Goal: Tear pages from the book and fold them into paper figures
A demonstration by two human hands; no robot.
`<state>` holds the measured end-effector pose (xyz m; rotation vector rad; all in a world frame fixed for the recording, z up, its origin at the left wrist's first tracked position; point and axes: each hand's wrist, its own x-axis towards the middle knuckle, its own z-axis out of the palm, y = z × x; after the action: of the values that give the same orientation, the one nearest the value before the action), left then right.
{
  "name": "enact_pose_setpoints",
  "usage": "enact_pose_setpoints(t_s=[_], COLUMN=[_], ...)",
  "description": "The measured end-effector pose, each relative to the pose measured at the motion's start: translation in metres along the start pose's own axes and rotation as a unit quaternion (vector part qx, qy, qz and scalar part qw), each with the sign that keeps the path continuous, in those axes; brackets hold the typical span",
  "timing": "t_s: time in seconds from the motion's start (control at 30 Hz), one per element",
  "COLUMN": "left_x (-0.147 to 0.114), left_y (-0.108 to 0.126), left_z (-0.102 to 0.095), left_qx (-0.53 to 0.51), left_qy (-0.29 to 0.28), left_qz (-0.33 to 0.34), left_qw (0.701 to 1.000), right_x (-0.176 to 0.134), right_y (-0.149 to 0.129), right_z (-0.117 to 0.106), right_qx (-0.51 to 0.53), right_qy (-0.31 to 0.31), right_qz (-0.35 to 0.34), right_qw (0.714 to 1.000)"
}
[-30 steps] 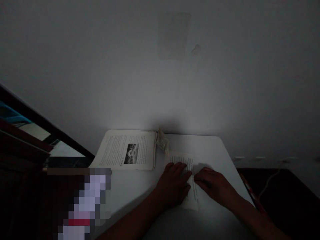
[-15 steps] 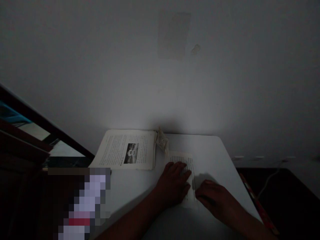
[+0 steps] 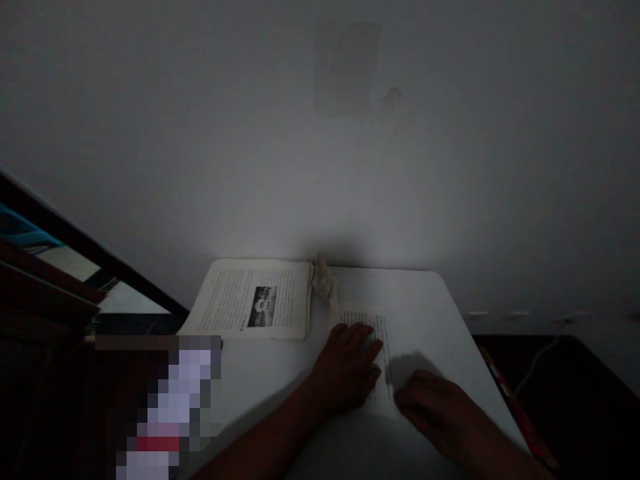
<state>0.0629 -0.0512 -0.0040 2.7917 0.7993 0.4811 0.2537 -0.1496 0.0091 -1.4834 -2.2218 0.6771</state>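
A narrow printed sheet of paper (image 3: 383,403) lies on the white table (image 3: 415,300), partly hidden beneath my left hand (image 3: 349,367). That hand rests on it palm down, fingers spread. At the sheet's lower right edge is my right hand (image 3: 430,403), its fingers curled and pressed together. Whatever its fingertips may hold is too dark to make out. Beyond the sheet stands a small, pale crumpled or folded paper piece (image 3: 325,283).
A stack of printed pages (image 3: 225,293) with a dark picture on top lies at the table's back left. The wall (image 3: 250,167) rises behind the table. Left are a dark rail (image 3: 100,253) and a blurred-out patch (image 3: 170,400). A pale cable (image 3: 537,363) hangs at right.
My right hand has shifted slightly down and to the right along the sheet's edge. My left hand stays in place on the sheet.
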Motion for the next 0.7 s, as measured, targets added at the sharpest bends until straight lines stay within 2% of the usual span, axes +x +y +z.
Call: enact_pose_setpoints(t_s=[0.13,0.33,0.7], left_x=[0.0,0.001,0.001], left_y=[0.0,0.0,0.0], left_z=[0.002,0.002,0.001], left_qx=[0.007,-0.004,0.008], left_qy=[0.007,0.002,-0.002], left_qz=[0.004,0.0,0.004], left_qw=[1.0,1.0,1.0], right_x=[0.007,0.015,0.002], right_y=[0.006,0.011,0.008], right_z=[-0.003,0.009,0.006], right_qx=[-0.009,-0.031,-0.006], right_qy=[0.056,0.115,0.085], right_qz=[-0.006,-0.06,-0.017], right_qw=[0.998,0.991,0.996])
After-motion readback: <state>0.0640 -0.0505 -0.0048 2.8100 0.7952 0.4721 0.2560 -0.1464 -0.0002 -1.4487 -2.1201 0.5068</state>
